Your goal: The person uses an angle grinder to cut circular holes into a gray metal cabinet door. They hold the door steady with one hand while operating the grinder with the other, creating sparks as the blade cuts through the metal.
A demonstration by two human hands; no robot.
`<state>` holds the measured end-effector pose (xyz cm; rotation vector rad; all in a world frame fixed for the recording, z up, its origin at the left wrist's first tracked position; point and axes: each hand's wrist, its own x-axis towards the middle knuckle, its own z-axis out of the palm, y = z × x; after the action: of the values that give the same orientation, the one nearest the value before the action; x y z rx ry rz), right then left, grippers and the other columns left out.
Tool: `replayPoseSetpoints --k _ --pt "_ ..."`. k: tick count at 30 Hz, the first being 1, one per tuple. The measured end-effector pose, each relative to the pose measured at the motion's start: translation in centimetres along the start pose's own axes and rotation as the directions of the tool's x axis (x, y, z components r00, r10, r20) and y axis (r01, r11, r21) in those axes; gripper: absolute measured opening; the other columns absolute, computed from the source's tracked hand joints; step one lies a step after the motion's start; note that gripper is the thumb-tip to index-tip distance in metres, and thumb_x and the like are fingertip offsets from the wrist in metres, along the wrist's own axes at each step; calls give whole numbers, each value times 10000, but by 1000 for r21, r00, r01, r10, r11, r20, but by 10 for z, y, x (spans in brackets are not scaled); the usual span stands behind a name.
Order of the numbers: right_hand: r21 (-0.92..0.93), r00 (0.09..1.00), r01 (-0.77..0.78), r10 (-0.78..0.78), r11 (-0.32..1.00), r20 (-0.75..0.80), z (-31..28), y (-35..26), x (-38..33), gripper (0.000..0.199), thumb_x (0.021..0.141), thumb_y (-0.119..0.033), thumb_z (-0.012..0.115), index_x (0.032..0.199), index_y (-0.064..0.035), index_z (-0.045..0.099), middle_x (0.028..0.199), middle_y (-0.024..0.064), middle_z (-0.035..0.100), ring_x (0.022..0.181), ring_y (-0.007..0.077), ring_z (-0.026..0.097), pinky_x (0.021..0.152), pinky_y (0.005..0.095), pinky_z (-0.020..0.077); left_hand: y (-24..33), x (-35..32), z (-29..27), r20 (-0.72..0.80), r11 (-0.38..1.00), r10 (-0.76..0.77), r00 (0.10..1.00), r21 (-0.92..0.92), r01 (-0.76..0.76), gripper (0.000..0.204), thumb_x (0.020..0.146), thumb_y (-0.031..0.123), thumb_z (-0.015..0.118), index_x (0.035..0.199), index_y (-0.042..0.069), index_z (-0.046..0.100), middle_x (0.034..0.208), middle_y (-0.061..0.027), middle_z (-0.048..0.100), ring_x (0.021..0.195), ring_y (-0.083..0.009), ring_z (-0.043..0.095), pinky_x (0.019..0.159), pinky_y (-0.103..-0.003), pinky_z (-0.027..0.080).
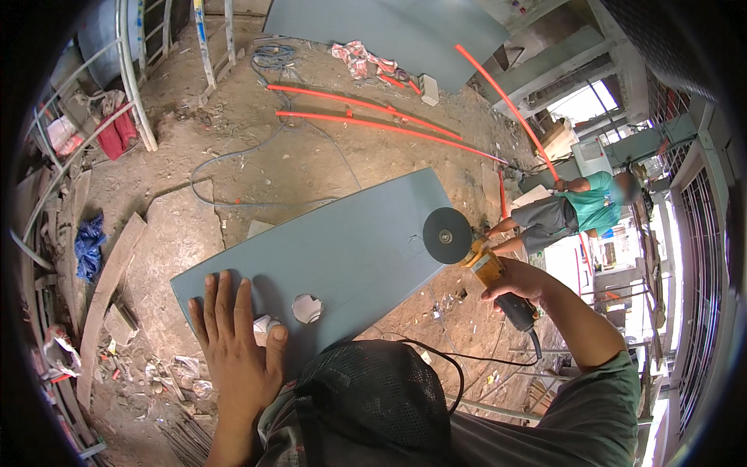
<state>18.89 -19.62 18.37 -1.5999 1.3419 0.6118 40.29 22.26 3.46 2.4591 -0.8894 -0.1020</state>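
Observation:
Across the middle lies a blue-grey board [366, 233] with a round cut-out hole [306, 308] in its near part. Flat on the board's left end rests my left hand [237, 346], its fingers spread. My right hand [517, 282] grips a yellow and black angle grinder [489, 267] at the board's right edge. The grinder's large dark disc [447, 236] overlaps that edge in view; whether it touches the board I cannot tell. A black cord [498, 359] trails from the tool's back end. Part of the near edge is hidden behind a black mesh cap [373, 405].
At the right a person in a green shirt [593, 202] holds a long orange pipe [510, 105]. More orange pipes [366, 121] and a grey cable [233, 204] lie on the dirt floor. A larger grey sheet [389, 23] lies beyond. Metal frames [128, 70] stand left.

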Motion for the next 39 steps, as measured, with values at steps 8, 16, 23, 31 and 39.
replayPoseSetpoints --k 8,16,23,31,39 --pt "16 1000 16 -16 1000 1 1 -1 1 561 838 -44 883 1291 -9 554 903 106 689 717 213 712 676 381 618 -1 1 2 6 1000 -3 1000 19 3 747 1140 592 389 1591 12 523 1715 -225 440 1666 -395 290 1380 -574 92" --pt "7 1000 0 0 1000 3 -1 -2 4 542 832 -43 886 1268 -16 566 893 100 694 714 207 717 672 379 627 -1 2 2 6 1000 2 1000 18 -2 753 1141 596 382 1593 9 520 1717 -227 436 1665 -402 288 1378 -579 91" --pt "0 1000 -1 1 1000 7 -3 2 6 521 824 -62 898 1235 -29 579 905 101 701 713 209 721 670 383 627 -1 2 2 14 1000 2 1000 18 -2 770 1142 610 366 1597 6 513 1724 -226 426 1666 -402 286 1377 -583 88" --pt "3 999 21 -21 1000 50 -7 7 10 545 821 -89 912 1254 -31 585 920 90 695 719 213 722 675 393 623 -1 3 1 19 1000 8 1000 14 -8 766 1141 604 373 1602 8 506 1723 -229 428 1666 -404 284 1377 -587 87" --pt "16 1000 4 -4 1000 29 -7 10 13 631 809 -83 924 1329 -32 571 966 89 700 740 206 726 681 384 632 0 3 -2 11 1000 19 1000 -8 -19 737 1133 565 425 1582 -13 515 1706 -245 442 1655 -426 300 1368 -599 105"
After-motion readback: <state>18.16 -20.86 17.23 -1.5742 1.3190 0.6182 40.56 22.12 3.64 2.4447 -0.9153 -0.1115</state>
